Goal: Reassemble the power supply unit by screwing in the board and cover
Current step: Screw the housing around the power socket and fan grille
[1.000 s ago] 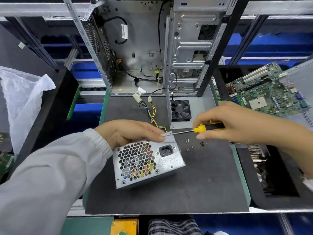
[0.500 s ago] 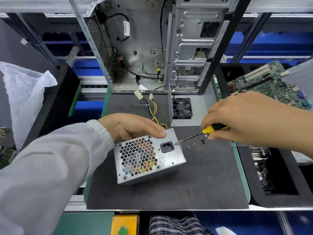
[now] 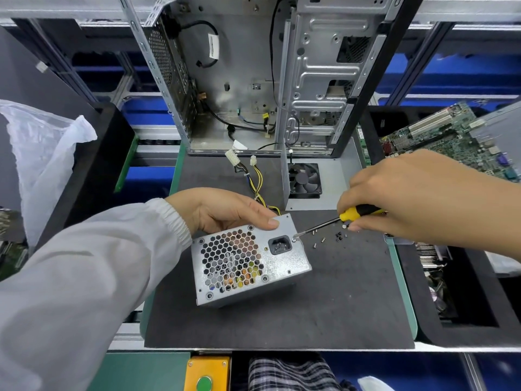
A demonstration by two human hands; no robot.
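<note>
While left hand (image 3: 225, 211) grips power supply (image 3: 248, 262), right hand (image 3: 400, 198) fingers pinch screwdriver (image 3: 349, 215).

Left hand (image 3: 222, 211) comes in from 8 o'clock in a white cuffed sleeve (image 3: 93, 266), palm down, fingers curled over what it holds – thumb tip pressed flat, pointing to 3 o'clock. Right hand (image 3: 408, 196) enters from 3 o'clock, forearm bare, knuckles up, fingers bunched w/ tips pinching – wrist roughly level w/ the left one
</note>
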